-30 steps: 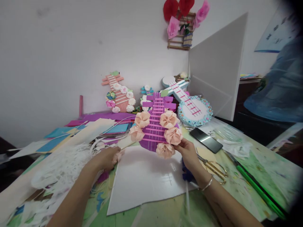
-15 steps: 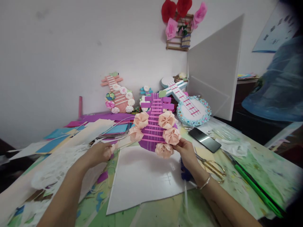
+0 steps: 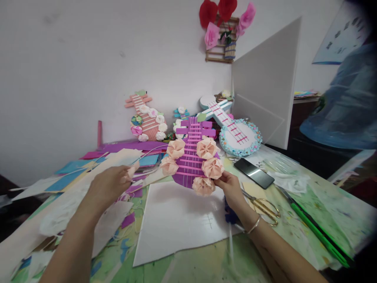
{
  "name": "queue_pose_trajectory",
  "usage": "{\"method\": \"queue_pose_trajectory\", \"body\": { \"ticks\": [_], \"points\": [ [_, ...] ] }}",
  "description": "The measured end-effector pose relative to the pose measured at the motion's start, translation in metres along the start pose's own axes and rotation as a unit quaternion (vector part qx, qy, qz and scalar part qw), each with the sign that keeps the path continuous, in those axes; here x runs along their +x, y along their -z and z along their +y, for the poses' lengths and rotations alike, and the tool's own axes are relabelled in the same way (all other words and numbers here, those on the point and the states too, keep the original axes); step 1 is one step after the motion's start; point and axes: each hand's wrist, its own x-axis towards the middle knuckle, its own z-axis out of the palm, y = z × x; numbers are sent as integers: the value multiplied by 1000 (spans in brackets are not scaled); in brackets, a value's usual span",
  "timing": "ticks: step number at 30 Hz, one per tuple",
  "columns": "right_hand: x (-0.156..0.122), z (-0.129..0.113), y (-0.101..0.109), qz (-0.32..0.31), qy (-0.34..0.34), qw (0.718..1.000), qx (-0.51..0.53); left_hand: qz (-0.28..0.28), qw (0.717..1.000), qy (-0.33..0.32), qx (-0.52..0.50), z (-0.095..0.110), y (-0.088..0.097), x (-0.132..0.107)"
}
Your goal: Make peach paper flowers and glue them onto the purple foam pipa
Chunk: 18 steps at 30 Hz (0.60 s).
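Note:
My right hand (image 3: 231,188) grips the lower right edge of a purple paper lute (image 3: 188,161), raised upright above a white board (image 3: 173,228). Pink strips and pale strings run along the lute's front, with a green leaf near the top. Several peach folded-paper flowers (image 3: 212,168) sit along both its sides. To the left of the lute and apart from it, my left hand (image 3: 113,181) is closed, thumb and fingers drawn together. Whatever it may hold is too small to make out.
Gold-handled scissors (image 3: 266,208), a black phone (image 3: 255,173) and a green cutter (image 3: 318,232) lie on the right. Paper sheets and scraps (image 3: 118,220) cover the left side. A pink paper lute (image 3: 149,122) and a white-and-blue banjo-like craft (image 3: 235,135) stand behind.
My left hand has drawn left and slightly up, away from the peach flowers. My right hand and the purple lute stay nearly in place.

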Motion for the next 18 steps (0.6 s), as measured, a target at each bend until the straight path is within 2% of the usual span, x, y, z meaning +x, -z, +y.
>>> {"method": "queue_pose_trajectory", "body": {
  "ticks": [1,3,6,7,9,11,14,18],
  "points": [
    [0,0,0,-1,-1,1000,2,14,1000,-14,-14,12,2,-4],
    [-1,0,-2,-6,-1,1000,7,101,986,-89,-97,43,0,-13],
    [-2,0,-3,-13,1,1000,13,193,949,-215,-124,92,-16,-22],
    [-2,1,-3,-14,1,1000,13,210,939,-244,-125,106,-24,-22],
    [-2,1,-4,-15,1,1000,11,204,933,-273,-117,128,-40,-20],
    [-2,2,-4,-17,1,1000,12,200,938,-268,-96,140,-53,-15],
    [-3,1,-5,-22,4,1000,16,220,934,-269,-84,145,-69,-7],
    [-4,0,-6,-27,4,999,18,278,917,-276,-79,147,-82,-5]
  ]
}}
